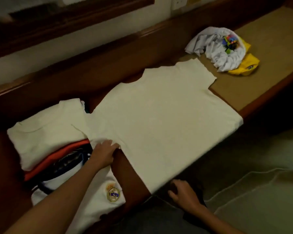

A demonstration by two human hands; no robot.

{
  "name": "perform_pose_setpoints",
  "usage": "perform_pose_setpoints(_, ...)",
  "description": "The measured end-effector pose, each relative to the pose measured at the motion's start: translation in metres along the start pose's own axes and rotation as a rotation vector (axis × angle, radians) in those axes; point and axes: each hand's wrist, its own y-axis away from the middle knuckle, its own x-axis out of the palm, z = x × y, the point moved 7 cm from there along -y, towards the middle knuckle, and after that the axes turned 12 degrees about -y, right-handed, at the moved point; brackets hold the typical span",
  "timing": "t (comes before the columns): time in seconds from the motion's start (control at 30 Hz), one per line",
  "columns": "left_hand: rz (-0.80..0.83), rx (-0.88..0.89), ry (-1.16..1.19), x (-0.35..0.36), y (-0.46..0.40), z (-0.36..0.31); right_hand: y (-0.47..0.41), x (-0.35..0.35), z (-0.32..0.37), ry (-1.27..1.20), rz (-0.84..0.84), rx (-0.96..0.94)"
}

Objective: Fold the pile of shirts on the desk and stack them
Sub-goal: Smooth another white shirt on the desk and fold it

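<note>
**Cream shirt laid flat on the desk**

My left hand [103, 152] pinches the near-left sleeve edge of the plain cream cotton T-shirt [159, 122], fingers curled on the cloth. My right hand [183, 195] is loosely curled at the shirt's near hem; I cannot tell whether it grips the hem. The shirt lies spread mid-desk. A folded stack of white, orange and dark shirts [46, 146] sits left; a crumpled white and yellow pile [222, 53] far right. The dark wooden desk [128, 168] meets a pale wall.

A cream shirt [159, 125] lies spread flat across the desk [128, 168], hem at the near edge. To its left sits a stack of folded shirts [57, 149]. A crumpled white shirt [215, 48] covers a yellow shirt [245, 66] far right.
</note>
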Motion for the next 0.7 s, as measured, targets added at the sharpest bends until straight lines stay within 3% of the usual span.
perform_pose_setpoints(0.1,-0.072,0.085,0.021,0.002,-0.001,0.011,0.014,0.057,-0.009,-0.187,-0.098,0.324)
perform_pose_setpoints(0.17,-0.102,0.075,0.015,0.001,-0.001,0.014,0.016,0.083,0.000,-0.285,-0.169,0.409)
perform_pose_setpoints(0.4,-0.154,0.061,-0.030,-0.004,-0.010,0.020,0.015,0.102,0.012,-0.488,-0.526,0.419)
perform_pose_setpoints(0.5,-0.215,0.041,-0.089,-0.006,-0.010,0.026,0.025,0.090,0.011,-0.513,-0.649,0.298)
perform_pose_setpoints(0.6,-0.247,-0.024,-0.078,-0.011,-0.011,0.029,0.041,0.080,0.009,-0.518,-0.727,0.203)
perform_pose_setpoints(0.7,-0.298,-0.172,0.074,-0.023,-0.013,0.033,0.056,0.072,0.001,-0.488,-0.726,0.203)
